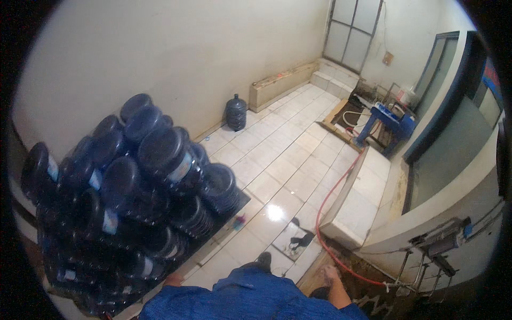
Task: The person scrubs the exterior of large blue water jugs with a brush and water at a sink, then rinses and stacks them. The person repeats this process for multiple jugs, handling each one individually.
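Observation:
My left hand (174,278) is low at my left side, close to the edge of a large pile of dark blue water jugs (160,149). Most of that hand is hidden by my blue shirt (245,290), so its fingers cannot be made out. On the other side, my right hand (330,274) hangs over the brown floor strip, left of the red hose (349,262). Its fingers are too small and blurred to read, and no held thing shows clearly. A dark rounded shape (320,293) lies just below it.
A single water jug (236,113) stands upright by the far wall. A blue stool-like stand (392,125) is beside a floor pit at the back right. A white tiled ledge (357,197) runs along the right. Metal pipes (421,266) stick out at the lower right. The tiled floor (266,184) shines wet.

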The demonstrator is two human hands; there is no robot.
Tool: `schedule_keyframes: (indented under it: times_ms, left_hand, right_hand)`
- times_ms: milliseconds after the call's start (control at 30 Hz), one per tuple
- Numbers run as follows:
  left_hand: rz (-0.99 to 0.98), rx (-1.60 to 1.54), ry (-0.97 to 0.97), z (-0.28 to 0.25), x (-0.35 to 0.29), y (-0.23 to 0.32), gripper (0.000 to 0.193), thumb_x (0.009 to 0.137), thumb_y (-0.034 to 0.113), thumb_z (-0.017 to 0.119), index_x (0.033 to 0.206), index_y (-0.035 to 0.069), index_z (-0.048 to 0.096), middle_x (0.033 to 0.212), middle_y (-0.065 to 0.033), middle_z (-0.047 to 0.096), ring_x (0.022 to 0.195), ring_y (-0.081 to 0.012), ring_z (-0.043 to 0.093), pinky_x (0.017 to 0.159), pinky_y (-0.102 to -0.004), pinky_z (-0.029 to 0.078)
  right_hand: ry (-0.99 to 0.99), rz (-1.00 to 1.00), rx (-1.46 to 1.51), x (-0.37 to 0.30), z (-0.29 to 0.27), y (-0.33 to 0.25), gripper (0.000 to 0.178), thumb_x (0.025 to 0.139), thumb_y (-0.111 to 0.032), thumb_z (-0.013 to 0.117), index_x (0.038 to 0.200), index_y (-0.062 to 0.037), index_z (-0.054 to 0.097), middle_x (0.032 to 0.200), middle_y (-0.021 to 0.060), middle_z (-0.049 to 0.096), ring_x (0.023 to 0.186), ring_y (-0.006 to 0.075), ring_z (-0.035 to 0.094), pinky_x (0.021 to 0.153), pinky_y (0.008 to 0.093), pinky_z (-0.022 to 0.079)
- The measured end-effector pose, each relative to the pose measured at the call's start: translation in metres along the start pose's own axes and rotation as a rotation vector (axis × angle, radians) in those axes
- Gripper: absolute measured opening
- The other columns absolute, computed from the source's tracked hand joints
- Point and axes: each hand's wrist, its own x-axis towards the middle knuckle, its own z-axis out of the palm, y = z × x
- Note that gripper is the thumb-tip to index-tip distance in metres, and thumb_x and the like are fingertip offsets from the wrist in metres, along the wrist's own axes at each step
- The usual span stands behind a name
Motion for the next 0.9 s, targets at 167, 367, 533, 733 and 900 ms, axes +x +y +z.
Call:
schedule_keyframes:
  times_ms: [167, 367, 533, 733, 900]
  left_hand:
    - [0.043, -0.119, 0.217, -0.069, 0.068, 0.062, 0.050, 0.089, 0.043, 0.066, 0.120, 0.004, 0.070, 0.126, -0.0259, 0.066, 0.115, -0.0409, 0.064, 0.098, -0.0477, 0.049]
    - [0.571, -0.322, 0.262, -0.202, 0.101, 0.416, 0.054, 0.089, 0.047, 0.067, 0.113, -0.001, 0.072, 0.103, -0.0214, 0.074, 0.095, -0.0343, 0.070, 0.080, -0.0472, 0.054]
    - [0.919, -0.104, 0.236, -0.300, 0.100, 0.609, 0.056, 0.095, 0.043, 0.062, 0.138, 0.007, 0.057, 0.128, -0.0224, 0.066, 0.119, -0.0366, 0.063, 0.100, -0.0444, 0.050]
    - [0.799, -0.210, 0.340, -0.383, 0.151, 0.641, 0.057, 0.096, 0.045, 0.059, 0.138, 0.006, 0.056, 0.129, -0.0227, 0.065, 0.119, -0.0386, 0.062, 0.102, -0.0458, 0.049]
    - [0.180, 0.146, 0.234, -0.361, 0.260, 0.416, 0.068, 0.094, 0.053, 0.058, 0.132, -0.003, 0.061, 0.137, -0.0264, 0.059, 0.120, -0.0405, 0.061, 0.103, -0.0485, 0.049]
  right_hand:
    - [0.204, 0.492, 0.294, -0.064, -0.029, -0.105, 0.027, 0.094, -0.022, 0.067, 0.096, 0.0053, 0.068, 0.083, 0.0196, 0.069, 0.068, 0.0319, 0.071, 0.057, 0.0457, 0.059]
    - [0.280, 0.562, 0.274, -0.058, -0.056, -0.135, 0.033, 0.092, -0.028, 0.065, 0.099, 0.0032, 0.069, 0.086, 0.0194, 0.070, 0.074, 0.0323, 0.071, 0.063, 0.0458, 0.058]
    - [0.163, 0.524, 0.140, 0.049, -0.045, -0.204, 0.038, 0.091, -0.034, 0.063, 0.102, 0.0014, 0.069, 0.088, 0.0192, 0.071, 0.079, 0.0326, 0.071, 0.068, 0.0459, 0.057]
    - [0.047, 0.355, -0.062, 0.235, -0.034, -0.322, 0.044, 0.089, -0.041, 0.061, 0.105, -0.0007, 0.070, 0.091, 0.0190, 0.072, 0.085, 0.0330, 0.071, 0.075, 0.0461, 0.057]
    - [-0.116, -0.060, -0.465, 0.456, -0.008, -0.396, 0.049, 0.087, -0.046, 0.060, 0.107, -0.0025, 0.070, 0.093, 0.0188, 0.073, 0.090, 0.0333, 0.071, 0.080, 0.0462, 0.056]
